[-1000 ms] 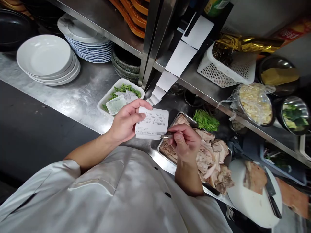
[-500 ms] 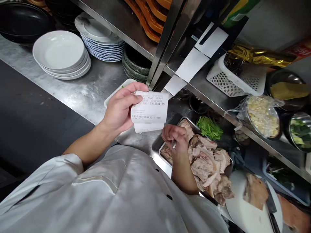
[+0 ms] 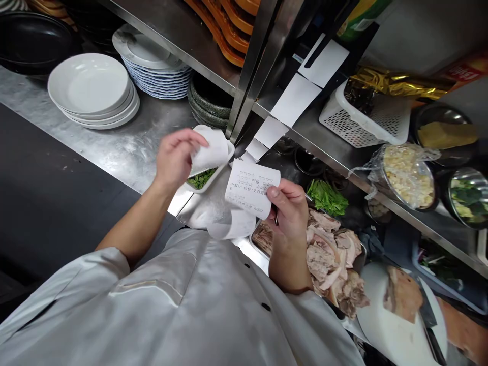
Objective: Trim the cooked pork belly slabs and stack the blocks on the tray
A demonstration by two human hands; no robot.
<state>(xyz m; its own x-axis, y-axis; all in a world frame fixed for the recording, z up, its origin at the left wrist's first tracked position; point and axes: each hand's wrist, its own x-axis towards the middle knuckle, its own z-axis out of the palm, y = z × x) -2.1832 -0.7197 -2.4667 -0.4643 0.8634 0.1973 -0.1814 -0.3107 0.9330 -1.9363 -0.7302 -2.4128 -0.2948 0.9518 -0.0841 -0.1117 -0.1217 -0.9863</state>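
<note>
Between thumb and fingers, my left hand (image 3: 177, 157) grips a small white slip (image 3: 213, 148), blurred, above a white tray (image 3: 217, 178) of green herbs (image 3: 201, 179). My right hand (image 3: 288, 208) pinches the right edge of a printed paper slip (image 3: 252, 185) covered in stars and characters. A small dark metal object also shows at its fingers. More curled paper (image 3: 234, 225) hangs below, over the counter. Cooked meat pieces (image 3: 331, 254) lie in a metal tray beside and behind my right hand.
Stacked white plates (image 3: 89, 86) and blue-edged plates (image 3: 156, 66) stand at the left. A metal shelf (image 3: 328, 168) runs to the right with a white basket (image 3: 358, 122) and bowls. A knife (image 3: 430, 335) and meat rest on a round white board (image 3: 381, 325).
The paper now shows as separate pieces held in both hands. My right hand has risen and taken hold of the printed slip. The herbs have come into view.
</note>
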